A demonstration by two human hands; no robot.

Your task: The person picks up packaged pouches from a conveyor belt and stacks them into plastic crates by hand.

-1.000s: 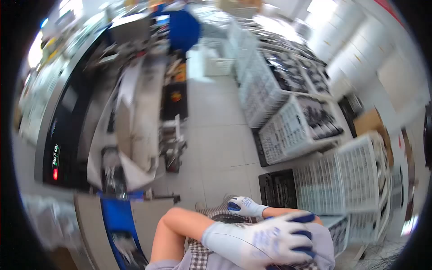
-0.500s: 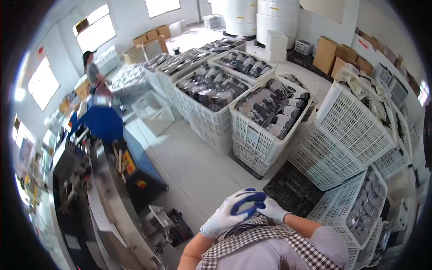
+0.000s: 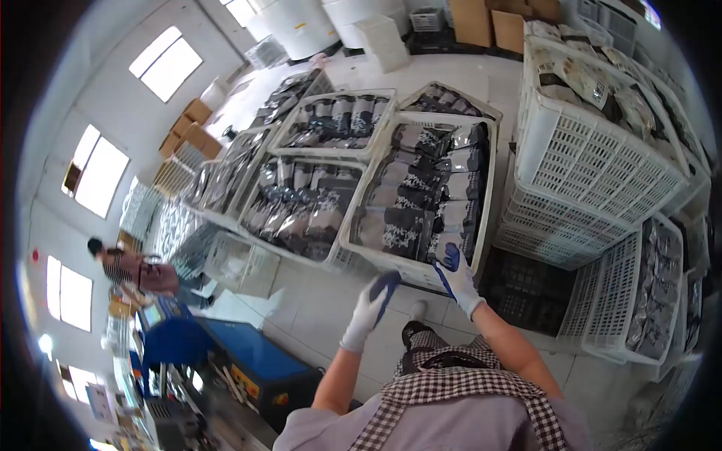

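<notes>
Both my hands wear white gloves with blue palms and fingers. My left hand (image 3: 370,308) is raised in front of me with its fingers stretched out and nothing in them. To its right, my right hand (image 3: 457,282) overlaps the near edge of a white plastic crate (image 3: 376,254), thumb and fingers apart and holding nothing. Rows of grey and black patterned packets (image 3: 406,197) fill that crate. Just left of it stands another white crate with shiny packets (image 3: 301,214) of similar look.
White crates (image 3: 594,143) are stacked high on my right, beside a black pallet (image 3: 523,289) on the floor. A blue machine (image 3: 248,349) stands at my left. Beyond it, another person (image 3: 143,272) leans forward. Large white tanks (image 3: 297,26) stand at the back.
My hands were together at my waist; now they are apart and reach forward toward the crate. The view has turned and come closer to the crates. The other person now bends over.
</notes>
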